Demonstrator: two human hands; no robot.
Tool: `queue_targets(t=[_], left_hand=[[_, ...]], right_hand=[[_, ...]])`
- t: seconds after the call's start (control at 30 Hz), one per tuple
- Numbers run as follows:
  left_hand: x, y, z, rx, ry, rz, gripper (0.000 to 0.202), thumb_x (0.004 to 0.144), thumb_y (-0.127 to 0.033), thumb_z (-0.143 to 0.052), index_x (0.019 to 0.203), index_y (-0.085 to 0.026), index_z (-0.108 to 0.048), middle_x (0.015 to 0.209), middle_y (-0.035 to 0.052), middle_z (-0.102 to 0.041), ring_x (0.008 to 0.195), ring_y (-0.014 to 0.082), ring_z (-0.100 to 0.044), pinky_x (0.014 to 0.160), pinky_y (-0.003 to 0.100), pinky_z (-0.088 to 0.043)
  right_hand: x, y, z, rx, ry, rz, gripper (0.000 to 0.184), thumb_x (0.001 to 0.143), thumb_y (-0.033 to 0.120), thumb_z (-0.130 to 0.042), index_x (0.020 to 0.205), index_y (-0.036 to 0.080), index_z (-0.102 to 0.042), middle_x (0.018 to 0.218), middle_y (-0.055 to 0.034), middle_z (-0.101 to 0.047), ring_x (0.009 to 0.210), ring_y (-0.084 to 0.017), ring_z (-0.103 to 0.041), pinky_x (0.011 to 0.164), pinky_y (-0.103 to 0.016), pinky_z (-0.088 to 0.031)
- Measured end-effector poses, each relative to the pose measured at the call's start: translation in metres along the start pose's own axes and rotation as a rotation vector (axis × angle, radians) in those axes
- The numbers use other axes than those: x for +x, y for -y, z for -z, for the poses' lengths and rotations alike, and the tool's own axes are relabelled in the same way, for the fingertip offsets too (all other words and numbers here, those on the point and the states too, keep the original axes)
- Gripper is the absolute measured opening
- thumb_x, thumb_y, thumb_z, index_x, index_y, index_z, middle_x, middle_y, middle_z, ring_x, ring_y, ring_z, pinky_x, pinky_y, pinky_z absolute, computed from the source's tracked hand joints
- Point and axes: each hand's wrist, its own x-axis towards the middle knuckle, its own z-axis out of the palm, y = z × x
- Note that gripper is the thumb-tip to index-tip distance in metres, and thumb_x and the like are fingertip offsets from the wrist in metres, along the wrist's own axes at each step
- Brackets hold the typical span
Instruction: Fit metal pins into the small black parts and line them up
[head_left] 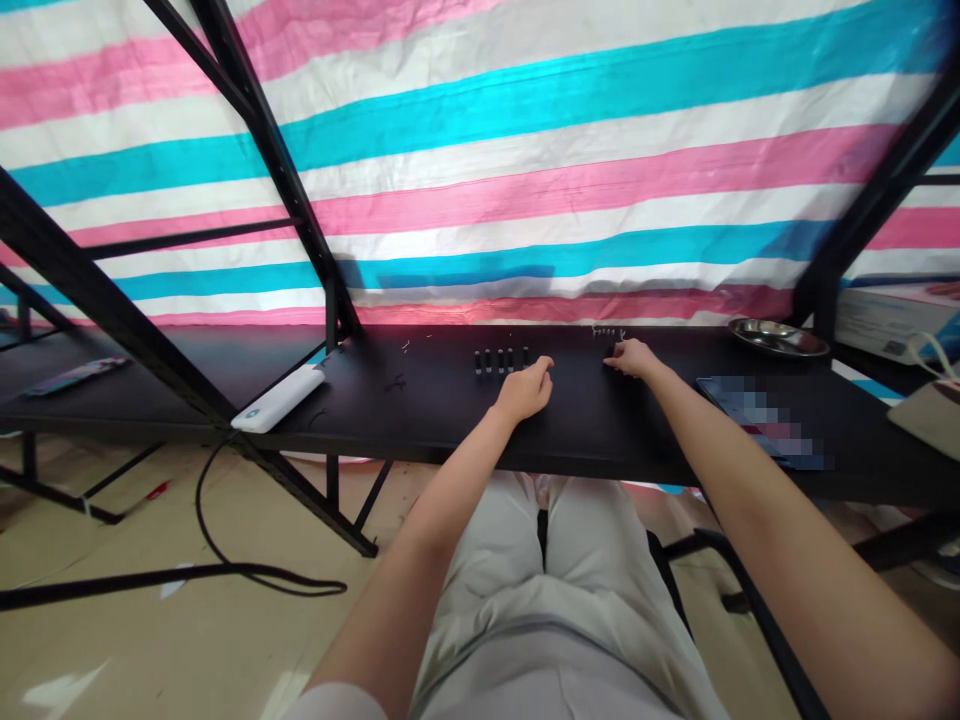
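I sit at a black table [420, 410]. My left hand [525, 388] rests on the tabletop with its fingers curled in, just in front of a short row of small black upright parts [499, 360]. My right hand [634, 358] lies further back and to the right, fingers pinched together at a cluster of tiny metal pieces [607, 333]. What either hand grips, if anything, is too small to make out.
A white power bank [279, 399] with a black cable lies at the table's left front edge. A steel bowl [778, 337] sits at the back right, a blurred phone [757, 420] near it. Black frame bars cross on the left. A striped tarp hangs behind.
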Motion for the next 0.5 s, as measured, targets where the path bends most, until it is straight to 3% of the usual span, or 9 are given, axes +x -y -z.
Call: queue_targets(t=[0.3, 0.5], left_hand=[[0.0, 0.001, 0.0, -0.005, 0.005, -0.005, 0.027, 0.088, -0.021, -0.036, 0.113, -0.018, -0.047, 0.092, 0.004, -0.066, 0.074, 0.0145, -0.063, 0.068, 0.023, -0.045], [0.0, 0.0, 0.0, -0.011, 0.001, -0.004, 0.027, 0.088, -0.021, -0.036, 0.112, -0.018, -0.048, 0.091, 0.004, -0.066, 0.074, 0.0146, -0.063, 0.067, 0.024, -0.045]], right_hand=[[-0.008, 0.003, 0.012, 0.094, 0.081, -0.054, 0.005, 0.072, 0.017, -0.064, 0.073, 0.012, -0.065, 0.063, -0.0032, -0.063, 0.044, -0.008, -0.052, 0.042, -0.02, -0.043], [0.001, -0.008, 0.003, 0.119, -0.027, -0.004, 0.01, 0.07, 0.022, -0.066, 0.074, 0.012, -0.068, 0.064, -0.0044, -0.065, 0.048, -0.01, -0.055, 0.05, -0.02, -0.046]])
